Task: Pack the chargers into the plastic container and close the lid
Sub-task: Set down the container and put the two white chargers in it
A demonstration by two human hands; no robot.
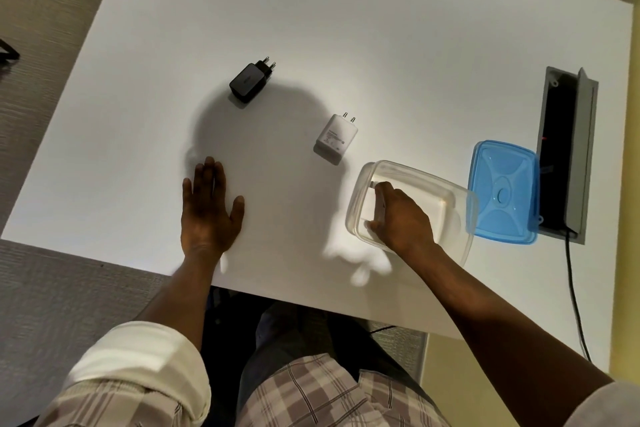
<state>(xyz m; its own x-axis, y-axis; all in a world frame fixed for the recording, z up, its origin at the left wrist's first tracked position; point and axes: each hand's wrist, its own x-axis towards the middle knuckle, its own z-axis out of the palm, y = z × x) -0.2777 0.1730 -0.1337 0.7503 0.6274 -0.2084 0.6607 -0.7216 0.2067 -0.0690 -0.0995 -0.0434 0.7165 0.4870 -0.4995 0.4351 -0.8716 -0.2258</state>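
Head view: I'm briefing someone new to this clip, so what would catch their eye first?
The right hand reaches into the clear container near the table's front edge, holding a white charger inside it. The blue lid lies off, just right of the container. A black charger and a second white charger lie loose mid-table, while the left hand rests flat on the white table.

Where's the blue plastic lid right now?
In the head view, the blue plastic lid lies flat on the white table at the right side, between the clear plastic container and the grey cable box recessed in the tabletop.
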